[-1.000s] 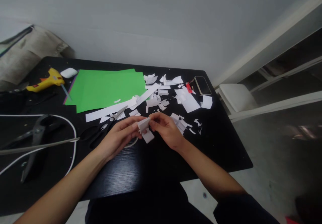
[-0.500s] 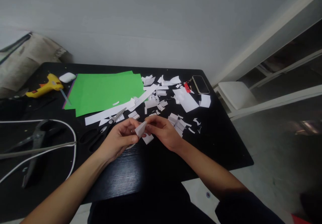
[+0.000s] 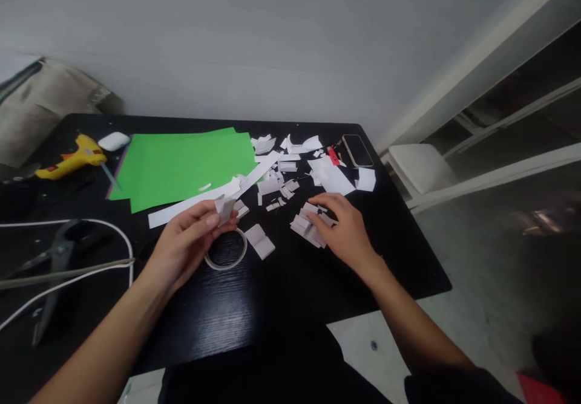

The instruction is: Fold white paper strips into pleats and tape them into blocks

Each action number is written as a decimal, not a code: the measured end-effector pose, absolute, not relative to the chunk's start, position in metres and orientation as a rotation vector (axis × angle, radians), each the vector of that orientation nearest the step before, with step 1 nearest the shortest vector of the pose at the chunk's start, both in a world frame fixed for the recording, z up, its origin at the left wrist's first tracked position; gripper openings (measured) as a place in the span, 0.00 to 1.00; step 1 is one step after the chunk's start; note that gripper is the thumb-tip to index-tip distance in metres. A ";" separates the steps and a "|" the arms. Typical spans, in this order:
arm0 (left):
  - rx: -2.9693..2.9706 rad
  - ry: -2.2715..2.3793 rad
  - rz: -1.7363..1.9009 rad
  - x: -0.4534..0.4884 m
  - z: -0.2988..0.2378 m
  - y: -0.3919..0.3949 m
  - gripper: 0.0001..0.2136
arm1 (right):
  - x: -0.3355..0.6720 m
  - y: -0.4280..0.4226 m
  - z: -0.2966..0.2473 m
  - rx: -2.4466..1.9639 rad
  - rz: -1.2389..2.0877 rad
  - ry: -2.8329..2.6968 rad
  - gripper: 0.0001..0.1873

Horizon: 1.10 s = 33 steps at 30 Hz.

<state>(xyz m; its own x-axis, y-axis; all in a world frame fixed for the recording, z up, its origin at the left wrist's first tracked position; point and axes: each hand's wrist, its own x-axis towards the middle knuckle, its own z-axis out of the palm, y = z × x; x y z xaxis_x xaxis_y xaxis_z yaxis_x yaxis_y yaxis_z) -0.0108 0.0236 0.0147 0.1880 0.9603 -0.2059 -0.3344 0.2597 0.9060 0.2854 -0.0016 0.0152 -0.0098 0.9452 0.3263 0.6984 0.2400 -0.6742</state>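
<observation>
My left hand (image 3: pixel 188 237) pinches a small folded piece of white paper (image 3: pixel 224 209), raised a little above the table. Over on the right, my right hand (image 3: pixel 345 230) is at a pile of folded white paper pieces (image 3: pixel 305 228). Its thumb and forefinger are apart over the pile, and I cannot tell how firmly they touch it. Between the hands lies another folded paper piece (image 3: pixel 260 242). A roll of tape (image 3: pixel 226 267) lies flat beside my left hand, which partly covers it. The scissors are mostly hidden behind that hand.
Green sheets (image 3: pixel 190 165), a long white paper strip (image 3: pixel 170 213) and paper scraps (image 3: pixel 272 186) spread across the black table (image 3: pixel 290 307). A yellow glue gun (image 3: pixel 75 157), dark pliers-like tool (image 3: pixel 61 265) and white cable (image 3: pixel 122 231) are left. A phone (image 3: pixel 357 150) lies far right.
My hands have moved apart. The left hand has gone left with the folded paper, and the right hand has let go and gone right to the pile. The tape roll shows now.
</observation>
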 end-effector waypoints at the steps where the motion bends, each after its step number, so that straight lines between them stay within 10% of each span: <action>1: 0.875 0.983 1.070 -0.011 0.015 0.024 0.14 | 0.290 -0.008 0.008 -1.589 0.324 -1.821 0.11; 22: 1.751 1.191 0.477 -0.011 0.009 0.008 0.16 | 0.284 -0.025 -0.017 -1.178 0.175 -2.012 0.19; 33: 1.810 1.314 0.626 -0.018 0.027 0.015 0.16 | 0.268 -0.025 -0.028 -1.428 0.304 -2.600 0.42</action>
<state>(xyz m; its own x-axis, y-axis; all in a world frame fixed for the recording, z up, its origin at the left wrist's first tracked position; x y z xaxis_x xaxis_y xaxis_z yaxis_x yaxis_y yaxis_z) -0.0178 0.0153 0.0274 0.3389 0.9389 -0.0604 0.5453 -0.1437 0.8258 0.2684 -0.0249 -0.0284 -0.5318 0.8459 0.0416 0.8135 0.5238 -0.2525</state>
